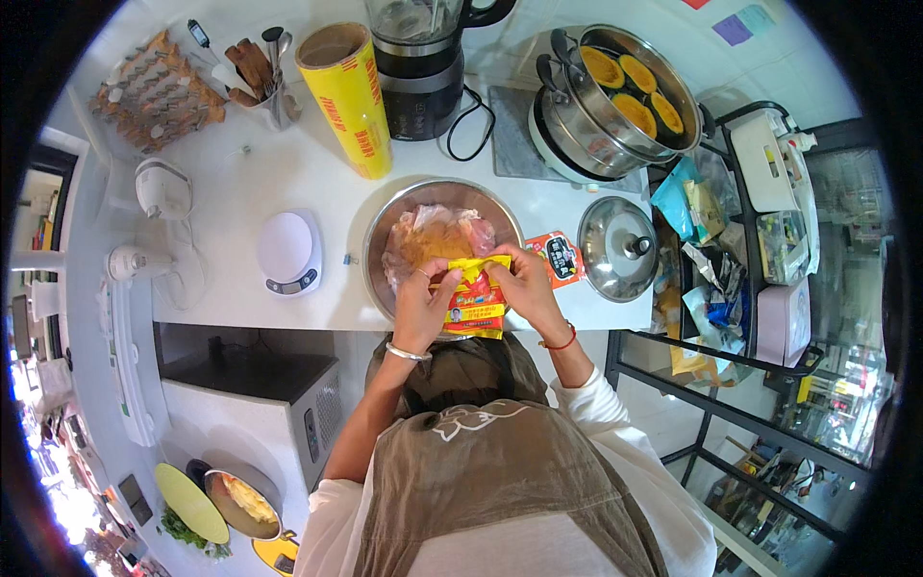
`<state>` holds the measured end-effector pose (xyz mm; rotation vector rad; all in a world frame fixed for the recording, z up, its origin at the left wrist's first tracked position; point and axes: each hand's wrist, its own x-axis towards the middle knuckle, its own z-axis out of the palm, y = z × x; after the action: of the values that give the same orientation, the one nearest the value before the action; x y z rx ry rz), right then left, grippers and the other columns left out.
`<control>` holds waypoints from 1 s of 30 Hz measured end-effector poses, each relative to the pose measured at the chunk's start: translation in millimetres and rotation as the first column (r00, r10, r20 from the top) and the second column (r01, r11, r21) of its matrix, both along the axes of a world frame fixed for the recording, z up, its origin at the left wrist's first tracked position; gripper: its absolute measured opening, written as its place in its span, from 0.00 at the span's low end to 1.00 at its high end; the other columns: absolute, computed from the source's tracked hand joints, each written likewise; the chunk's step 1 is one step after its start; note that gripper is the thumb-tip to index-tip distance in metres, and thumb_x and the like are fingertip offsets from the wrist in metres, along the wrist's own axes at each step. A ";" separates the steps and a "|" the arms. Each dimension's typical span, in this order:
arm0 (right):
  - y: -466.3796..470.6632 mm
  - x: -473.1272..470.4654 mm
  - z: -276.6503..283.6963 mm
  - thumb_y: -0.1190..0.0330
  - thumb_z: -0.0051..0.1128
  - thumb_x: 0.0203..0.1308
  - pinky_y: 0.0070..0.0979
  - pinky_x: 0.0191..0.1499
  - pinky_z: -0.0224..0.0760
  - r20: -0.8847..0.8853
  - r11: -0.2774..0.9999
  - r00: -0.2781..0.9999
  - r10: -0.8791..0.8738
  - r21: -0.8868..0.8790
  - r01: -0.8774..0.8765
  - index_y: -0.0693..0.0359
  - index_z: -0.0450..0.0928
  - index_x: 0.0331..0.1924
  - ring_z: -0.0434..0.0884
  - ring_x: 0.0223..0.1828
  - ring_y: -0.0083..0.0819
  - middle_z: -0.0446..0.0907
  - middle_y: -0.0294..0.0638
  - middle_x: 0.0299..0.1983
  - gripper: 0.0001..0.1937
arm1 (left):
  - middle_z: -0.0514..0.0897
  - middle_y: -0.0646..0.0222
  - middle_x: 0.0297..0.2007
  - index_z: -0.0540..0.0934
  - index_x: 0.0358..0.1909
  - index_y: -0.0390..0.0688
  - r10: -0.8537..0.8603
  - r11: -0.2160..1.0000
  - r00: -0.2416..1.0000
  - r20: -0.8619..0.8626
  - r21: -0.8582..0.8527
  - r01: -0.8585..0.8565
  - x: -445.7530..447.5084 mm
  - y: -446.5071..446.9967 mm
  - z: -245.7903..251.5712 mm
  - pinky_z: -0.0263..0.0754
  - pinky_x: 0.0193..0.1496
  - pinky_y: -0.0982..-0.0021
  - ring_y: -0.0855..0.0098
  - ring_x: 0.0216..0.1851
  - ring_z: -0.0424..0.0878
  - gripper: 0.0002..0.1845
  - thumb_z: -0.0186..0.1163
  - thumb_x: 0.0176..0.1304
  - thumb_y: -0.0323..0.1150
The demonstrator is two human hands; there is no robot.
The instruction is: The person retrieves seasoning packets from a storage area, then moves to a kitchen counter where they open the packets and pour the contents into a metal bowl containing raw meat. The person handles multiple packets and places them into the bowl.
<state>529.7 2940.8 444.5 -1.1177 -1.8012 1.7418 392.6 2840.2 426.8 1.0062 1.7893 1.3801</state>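
Note:
Both of my hands pinch the top edge of a red and yellow seasoning packet (476,299), which hangs over the near rim of a steel mixing bowl (443,189). My left hand (427,294) grips its left corner; my right hand (523,283) has the right one. Inside the bowl lies raw meat (414,238), with orange-brown powder (433,244) heaped on its middle. An orange-red packet (559,256) rests on the counter just beyond my right hand, partly hidden by it. Whether the packet I hold is torn open cannot be seen.
A white kitchen scale (288,249) stands left of the bowl. Behind are a yellow cling-film roll (350,108), a blender (418,79) and a steel steamer pot (606,130) holding squash pieces. A steel lid (618,249) lies to the right, beside a black rack (753,288).

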 end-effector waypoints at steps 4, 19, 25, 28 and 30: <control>-0.6 -2.5 7.6 0.68 0.55 0.60 0.14 0.29 0.65 0.007 0.998 0.998 0.064 -0.014 -0.064 0.66 0.76 0.34 0.72 0.28 0.12 0.77 0.32 0.25 0.08 | 0.80 0.71 0.30 0.75 0.36 0.33 0.020 1.000 0.987 0.160 0.020 -0.024 -6.1 2.7 -9.3 0.72 0.38 0.81 0.83 0.34 0.76 0.05 0.56 0.63 0.26; 3.6 -26.6 -16.1 0.68 0.55 0.58 0.25 0.25 0.67 0.082 0.955 0.980 -0.181 0.251 0.155 0.68 0.77 0.34 0.75 0.21 0.25 0.78 0.42 0.22 0.09 | 0.78 0.69 0.36 0.67 0.45 0.38 0.001 0.996 0.754 0.657 -0.069 0.059 26.5 -7.6 -33.1 0.74 0.24 0.82 0.83 0.30 0.77 0.10 0.51 0.67 0.32; 1.5 -33.6 -36.9 0.67 0.55 0.54 0.34 0.27 0.69 0.223 0.883 0.951 -0.214 0.461 0.091 0.67 0.76 0.33 0.79 0.23 0.45 0.77 0.54 0.22 0.10 | 0.74 0.72 0.26 0.66 0.43 0.40 0.047 0.989 0.742 0.669 -0.135 0.060 38.8 -8.3 -52.8 0.67 0.16 0.81 0.83 0.14 0.69 0.09 0.45 0.70 0.36; 0.8 -33.9 -43.3 0.67 0.53 0.54 0.41 0.29 0.69 0.349 0.897 0.924 -0.157 0.442 -0.014 0.67 0.75 0.33 0.78 0.26 0.52 0.77 0.57 0.23 0.10 | 0.70 0.74 0.22 0.65 0.42 0.41 0.090 0.982 0.693 0.716 -0.178 0.056 42.3 -10.4 -58.6 0.61 0.13 0.78 0.81 0.12 0.65 0.10 0.43 0.70 0.38; 0.8 -33.4 -46.5 0.67 0.51 0.54 0.45 0.31 0.69 0.440 0.883 0.892 -0.107 0.454 -0.118 0.67 0.73 0.34 0.78 0.26 0.56 0.77 0.58 0.22 0.10 | 0.69 0.74 0.21 0.65 0.41 0.42 0.128 0.970 0.670 0.731 -0.233 0.069 43.2 -11.3 -61.2 0.60 0.11 0.77 0.80 0.11 0.65 0.11 0.42 0.71 0.39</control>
<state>496.2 2941.7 398.0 -1.3684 -2.3341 0.9824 435.8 2828.9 365.6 0.1917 1.2825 1.2819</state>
